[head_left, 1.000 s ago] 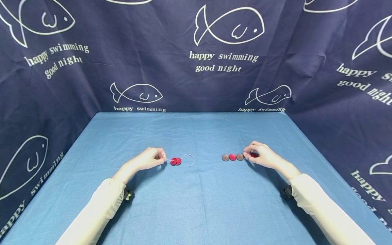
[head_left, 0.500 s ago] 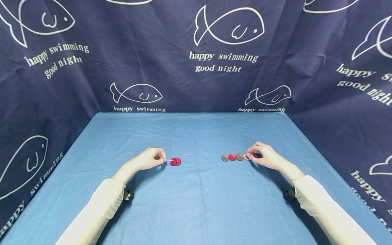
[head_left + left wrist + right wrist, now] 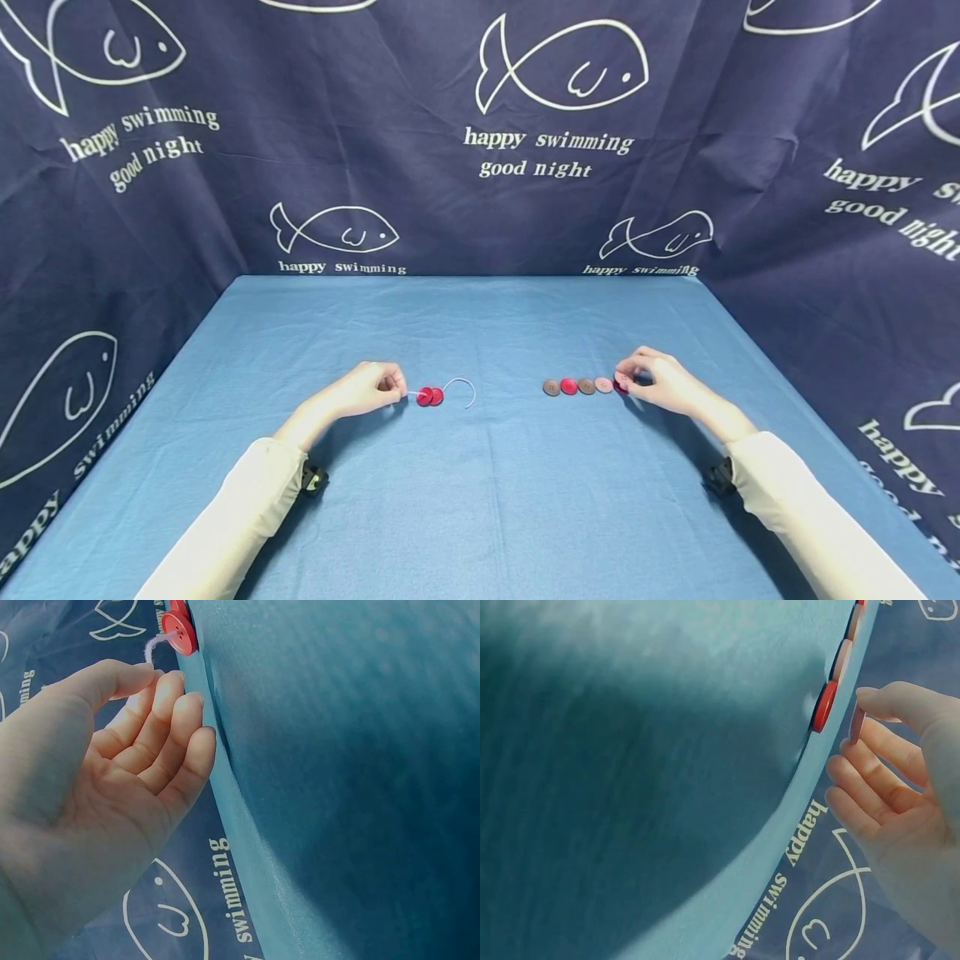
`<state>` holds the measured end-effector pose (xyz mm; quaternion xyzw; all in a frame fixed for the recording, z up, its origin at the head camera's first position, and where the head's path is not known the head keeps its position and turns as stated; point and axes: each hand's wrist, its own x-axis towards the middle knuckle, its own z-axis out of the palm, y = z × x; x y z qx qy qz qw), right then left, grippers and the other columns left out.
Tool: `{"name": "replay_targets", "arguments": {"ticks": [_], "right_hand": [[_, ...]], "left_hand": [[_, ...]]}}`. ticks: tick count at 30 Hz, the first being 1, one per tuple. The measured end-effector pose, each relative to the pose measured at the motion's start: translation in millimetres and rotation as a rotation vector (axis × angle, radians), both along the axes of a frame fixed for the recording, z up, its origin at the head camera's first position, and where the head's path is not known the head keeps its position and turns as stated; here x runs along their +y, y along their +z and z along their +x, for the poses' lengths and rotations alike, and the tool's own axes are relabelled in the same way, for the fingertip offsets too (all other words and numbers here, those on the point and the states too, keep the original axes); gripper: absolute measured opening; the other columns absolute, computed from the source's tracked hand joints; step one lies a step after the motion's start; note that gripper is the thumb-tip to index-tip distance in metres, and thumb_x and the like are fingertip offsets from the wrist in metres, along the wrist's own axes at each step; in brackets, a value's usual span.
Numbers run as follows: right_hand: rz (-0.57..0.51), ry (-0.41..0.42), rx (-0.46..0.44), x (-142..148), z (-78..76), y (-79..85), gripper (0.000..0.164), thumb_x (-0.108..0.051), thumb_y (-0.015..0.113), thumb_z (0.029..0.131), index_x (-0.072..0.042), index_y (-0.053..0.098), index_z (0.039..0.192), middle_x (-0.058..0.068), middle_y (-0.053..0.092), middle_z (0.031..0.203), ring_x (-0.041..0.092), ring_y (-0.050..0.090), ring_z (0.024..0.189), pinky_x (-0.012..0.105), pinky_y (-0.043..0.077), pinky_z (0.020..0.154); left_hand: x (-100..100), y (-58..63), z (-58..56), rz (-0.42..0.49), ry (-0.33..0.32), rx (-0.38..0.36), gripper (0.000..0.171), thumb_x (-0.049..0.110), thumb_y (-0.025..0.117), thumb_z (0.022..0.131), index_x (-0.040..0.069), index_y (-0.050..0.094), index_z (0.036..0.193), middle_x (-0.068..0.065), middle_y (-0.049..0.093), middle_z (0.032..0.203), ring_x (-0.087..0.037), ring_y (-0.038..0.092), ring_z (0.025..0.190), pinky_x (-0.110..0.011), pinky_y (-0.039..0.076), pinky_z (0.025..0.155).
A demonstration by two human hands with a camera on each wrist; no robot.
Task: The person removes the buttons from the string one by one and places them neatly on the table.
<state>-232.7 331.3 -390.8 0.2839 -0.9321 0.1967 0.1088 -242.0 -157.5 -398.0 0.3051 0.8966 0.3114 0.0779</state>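
Note:
My left hand [image 3: 371, 387] pinches the end of a pale lilac string [image 3: 151, 649] between thumb and index finger. On that string are two red buttons [image 3: 424, 396], overlapping each other, and its free end [image 3: 472, 390] curls on the cloth to their right. At the right, a pink button [image 3: 857, 724] is held by the thumb and fingers of my right hand [image 3: 656, 382]. The hand is over the right end of a row of buttons, where a red button [image 3: 825, 706] lies partly hidden in the head view. Beside that one is another pink button [image 3: 603, 385].
Leftward the row goes on with a brown button [image 3: 587, 385], a red one [image 3: 569, 386] and a second brown one [image 3: 551, 387]. Blue cloth [image 3: 450, 500] covers the table, and a dark blue curtain [image 3: 420, 150] with fish prints hangs around it.
My right hand has moved a little to the right with the pink button, uncovering the pink button in the row and covering part of the red one. The left hand stays still.

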Motion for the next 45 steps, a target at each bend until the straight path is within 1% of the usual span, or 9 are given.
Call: {"name": "replay_targets", "arguments": {"ticks": [4,10,17,25,30,37,45], "right_hand": [[0.010,-0.013,0.005,2,-0.1,-0.4,0.017,-0.007,0.070,0.079,-0.003,0.069,0.095,0.003,0.062,0.090,0.018,0.058,0.082,0.038,0.049,0.074],[0.004,-0.011,-0.002,5,2.1,-0.5,0.015,-0.007,0.069,0.080,-0.002,0.069,0.095,0.005,0.062,0.091,0.021,0.059,0.082,0.041,0.049,0.073],[-0.002,-0.038,-0.020,10,3.8,1.4,0.017,-0.008,0.069,0.081,-0.002,0.069,0.097,0.005,0.062,0.090,0.022,0.058,0.082,0.040,0.049,0.070],[0.006,-0.030,0.024,19,3.9,0.2,0.017,-0.005,0.070,0.079,-0.002,0.069,0.095,0.004,0.062,0.088,0.019,0.058,0.079,0.037,0.049,0.069],[-0.009,-0.019,0.052,22,3.6,-3.0,0.016,-0.003,0.071,0.077,-0.002,0.070,0.093,0.004,0.062,0.087,0.020,0.058,0.078,0.038,0.049,0.068],[0.007,-0.029,0.024,25,5.4,-4.2,0.017,-0.004,0.070,0.078,-0.002,0.069,0.094,0.004,0.062,0.087,0.020,0.057,0.078,0.035,0.048,0.068],[0.022,-0.041,-0.004,25,6.1,-5.0,0.018,-0.004,0.069,0.078,-0.001,0.069,0.096,0.005,0.062,0.088,0.021,0.057,0.079,0.036,0.048,0.069]], "left_hand": [[0,-0.3,-0.1,-0.001,-0.002,-0.003,0.005,0.007,0.059,0.085,0.010,0.062,0.084,0.004,0.063,0.074,-0.004,0.054,0.065,-0.023,0.045,0.066],[-1,-1.1,-0.6,-0.001,-0.009,0.007,0.004,0.008,0.059,0.085,0.010,0.062,0.083,0.005,0.064,0.074,-0.003,0.054,0.065,-0.022,0.045,0.065],[0,-0.9,-1.1,0.005,-0.005,0.006,0.004,0.008,0.059,0.085,0.010,0.062,0.083,0.005,0.063,0.073,-0.003,0.053,0.064,-0.022,0.045,0.064],[0,-1.0,0.1,0.005,0.002,-0.013,0.004,0.008,0.059,0.086,0.010,0.062,0.083,0.004,0.064,0.074,-0.004,0.053,0.064,-0.022,0.045,0.064],[0,-0.8,0.1,0.002,0.000,-0.008,0.003,0.009,0.059,0.086,0.010,0.062,0.084,0.004,0.064,0.074,-0.004,0.054,0.066,-0.022,0.045,0.065],[1,-0.3,0.2,-0.002,0.002,0.003,0.004,0.009,0.060,0.085,0.011,0.062,0.083,0.005,0.063,0.073,-0.003,0.053,0.064,-0.022,0.044,0.064],[1,-0.8,-0.2,-0.001,-0.001,0.009,0.004,0.008,0.059,0.085,0.011,0.062,0.083,0.005,0.063,0.073,-0.003,0.053,0.064,-0.021,0.045,0.064]]}}
